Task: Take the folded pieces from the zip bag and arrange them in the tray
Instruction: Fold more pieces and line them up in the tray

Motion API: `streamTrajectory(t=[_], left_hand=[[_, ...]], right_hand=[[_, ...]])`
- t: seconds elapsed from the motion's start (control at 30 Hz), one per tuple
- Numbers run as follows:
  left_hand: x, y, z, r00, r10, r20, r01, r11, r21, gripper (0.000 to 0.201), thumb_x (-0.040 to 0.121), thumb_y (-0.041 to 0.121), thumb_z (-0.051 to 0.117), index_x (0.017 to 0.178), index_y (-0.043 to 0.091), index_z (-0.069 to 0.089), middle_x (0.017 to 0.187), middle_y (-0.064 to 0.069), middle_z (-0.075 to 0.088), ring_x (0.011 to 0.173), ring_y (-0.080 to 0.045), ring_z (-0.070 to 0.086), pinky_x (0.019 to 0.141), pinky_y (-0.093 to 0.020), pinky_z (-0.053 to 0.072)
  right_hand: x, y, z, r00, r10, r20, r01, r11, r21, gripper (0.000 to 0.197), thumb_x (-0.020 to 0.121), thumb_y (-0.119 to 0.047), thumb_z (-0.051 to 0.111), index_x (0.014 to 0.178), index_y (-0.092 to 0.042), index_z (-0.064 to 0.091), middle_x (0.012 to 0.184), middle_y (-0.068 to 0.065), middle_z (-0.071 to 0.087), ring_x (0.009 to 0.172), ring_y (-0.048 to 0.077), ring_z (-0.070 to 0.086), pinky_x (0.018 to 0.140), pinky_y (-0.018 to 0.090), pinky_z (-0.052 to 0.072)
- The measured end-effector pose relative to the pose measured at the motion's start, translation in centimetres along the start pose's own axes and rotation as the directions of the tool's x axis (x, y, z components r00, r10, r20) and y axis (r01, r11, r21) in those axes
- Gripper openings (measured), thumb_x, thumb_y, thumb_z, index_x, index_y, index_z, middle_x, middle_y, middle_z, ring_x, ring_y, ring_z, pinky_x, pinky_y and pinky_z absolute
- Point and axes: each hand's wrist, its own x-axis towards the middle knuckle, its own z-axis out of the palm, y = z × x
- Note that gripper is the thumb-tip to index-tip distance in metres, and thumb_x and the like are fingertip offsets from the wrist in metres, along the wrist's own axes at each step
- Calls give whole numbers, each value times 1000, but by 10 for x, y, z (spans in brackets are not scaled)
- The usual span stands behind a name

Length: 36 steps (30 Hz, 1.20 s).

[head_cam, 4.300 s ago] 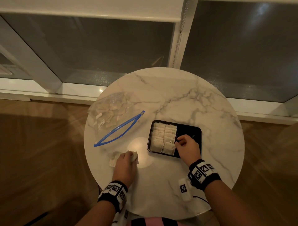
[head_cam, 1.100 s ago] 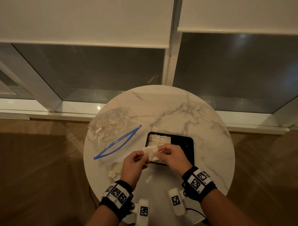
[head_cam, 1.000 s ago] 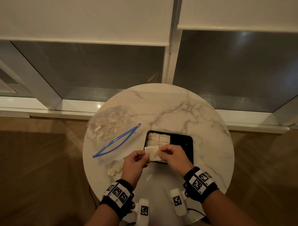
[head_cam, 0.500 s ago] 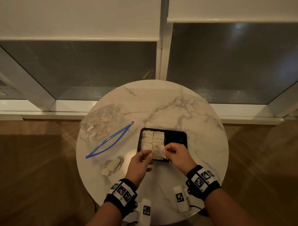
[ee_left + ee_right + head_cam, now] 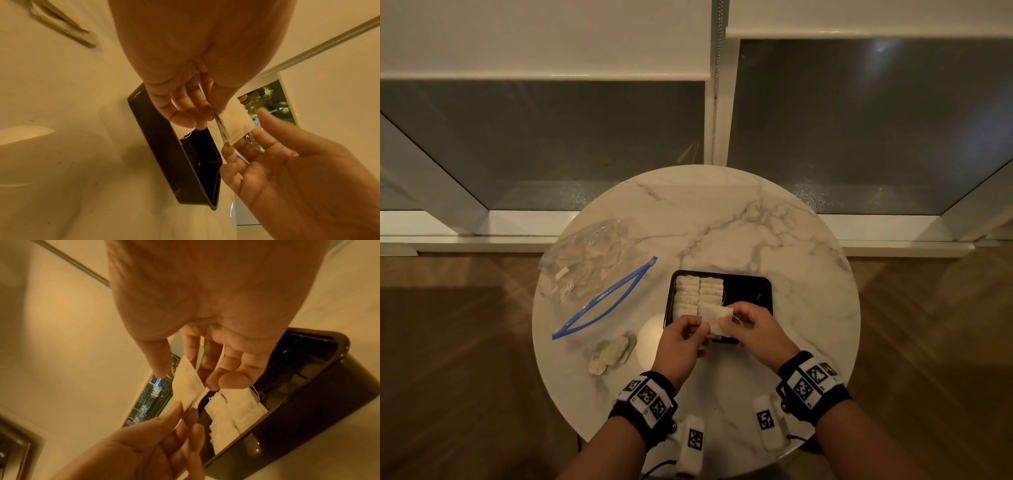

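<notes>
Both hands hold one white folded piece just above the near edge of the black tray. My left hand pinches its left edge, and my right hand pinches its right edge. The left wrist view shows the folded piece stretched between the two hands over the tray. Two rows of folded pieces fill the tray's left half, also visible as folded pieces in the right wrist view. The clear zip bag lies far left, its blue zipper gaping, with more pieces inside.
A small heap of loose pieces lies on the round marble table, left of my left hand. The tray's right half is bare black. The table's rim runs close behind my wrists. A window and sill stand beyond the table.
My left hand took a piece from the loose heap and my right hand left the tray to meet it. In the last second both hands kept the piece at the tray's near edge.
</notes>
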Motion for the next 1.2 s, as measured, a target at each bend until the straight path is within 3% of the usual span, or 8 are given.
streamTrajectory(t=[0.17, 0.3, 0.4, 0.47, 0.6, 0.77, 1.0, 1.2], left_hand=[[2, 2, 3, 999, 36, 28, -38, 998, 59, 7, 96, 17, 65, 98, 12, 68, 87, -4, 74, 79, -16, 69, 71, -30, 57], [9, -3, 0, 991, 68, -114, -48, 984, 169, 8, 94, 20, 67, 101, 23, 69, 97, 4, 73, 90, -11, 69, 74, -22, 55], [13, -5, -6, 975, 144, -167, -78, 932, 353, 7, 95, 23, 66, 102, 23, 68, 97, 8, 69, 88, -2, 64, 71, -11, 47], [16, -10, -13, 960, 258, -109, -149, 798, 583, 11, 96, 28, 63, 103, 24, 69, 98, 11, 66, 91, -3, 60, 77, -15, 46], [18, -25, -20, 921, 365, 137, -252, 290, 923, 19, 93, 38, 54, 105, 35, 69, 102, 15, 64, 99, -12, 57, 90, -32, 40], [15, -27, -17, 924, 303, 235, -287, 141, 947, 34, 99, 45, 36, 116, 38, 65, 114, 15, 64, 112, -15, 54, 103, -42, 31], [13, -28, -12, 949, 203, 240, -269, 131, 954, 41, 103, 47, 24, 129, 35, 54, 129, 11, 56, 128, -16, 43, 115, -47, 18], [16, -37, -11, 946, 218, 241, -304, 329, 894, 33, 104, 41, 33, 126, 27, 54, 128, 6, 51, 122, -16, 41, 101, -30, 37]], right_hand=[[15, 2, -2, 998, -50, -38, 41, 979, -200, 7, 91, -27, 68, 93, -24, 74, 87, -7, 72, 80, 6, 65, 78, 27, 55], [31, 2, -3, 942, -164, -292, 58, 938, -341, 9, 91, -27, 68, 92, -21, 74, 89, -10, 70, 85, 2, 64, 76, 10, 47], [41, 4, -2, 976, -95, -195, 16, 928, -373, 11, 92, -28, 68, 93, -20, 76, 85, -12, 70, 82, 0, 64, 73, 11, 45], [46, 8, 0, 990, -39, -133, -20, 911, -412, 11, 92, -28, 67, 94, -21, 76, 83, -12, 69, 80, -1, 62, 72, 12, 44], [54, 14, 6, 994, -15, -109, -41, 870, -491, 12, 93, -23, 66, 88, -17, 73, 74, -9, 63, 68, 0, 55, 65, 14, 41], [64, 25, 12, 995, 101, -14, -91, 809, -580, 12, 94, -17, 65, 102, -12, 71, 69, -12, 53, 64, 2, 53, 68, 24, 48], [68, 35, 14, 983, 180, 14, -131, 763, -633, 7, 90, -18, 68, 95, -21, 70, 81, 0, 68, 76, 15, 65, 72, 27, 54], [69, 42, 18, 985, 167, -36, -152, 766, -624, 6, 88, -14, 69, 89, -19, 72, 78, -5, 64, 75, 10, 60, 70, 22, 47]])
